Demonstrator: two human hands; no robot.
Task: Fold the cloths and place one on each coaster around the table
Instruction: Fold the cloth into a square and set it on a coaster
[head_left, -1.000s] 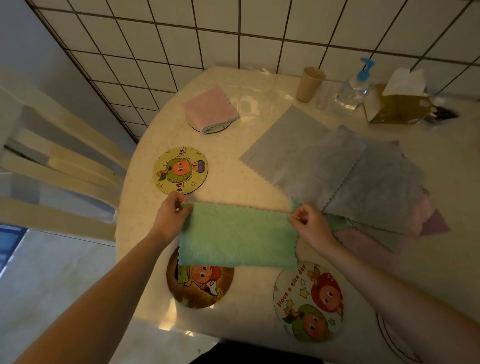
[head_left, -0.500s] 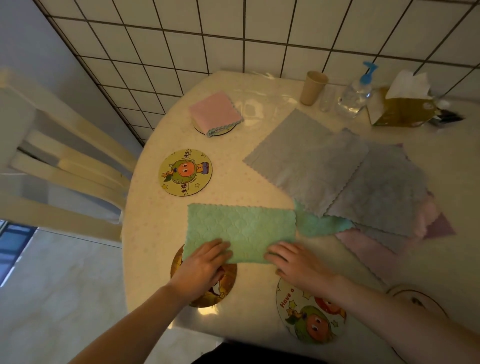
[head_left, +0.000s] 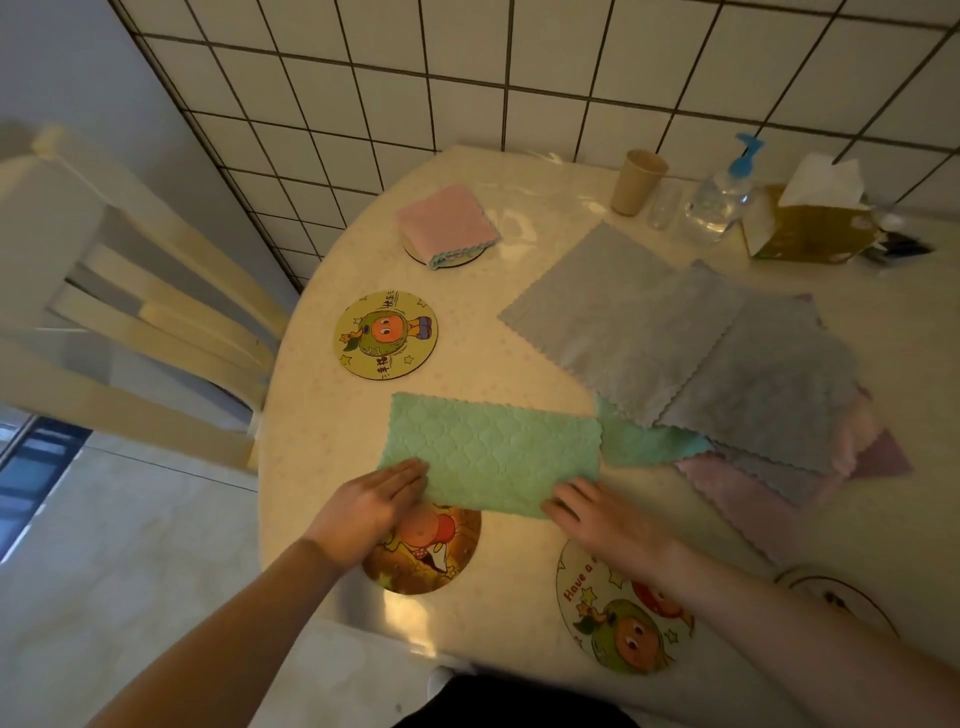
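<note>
Head cam: 5 coasters (head_left: 385, 335), 2 hands flat on green cloth (head_left: 493, 452).

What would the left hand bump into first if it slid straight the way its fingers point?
The left hand points up and right, its fingers already on the green cloth. Going on across it, it would probably reach the grey cloths next.

5 coasters (head_left: 385, 335), 1 cup (head_left: 638, 181), 1 pump bottle (head_left: 722, 195), 1 tissue box (head_left: 810, 228), 1 chair (head_left: 130, 291)
</note>
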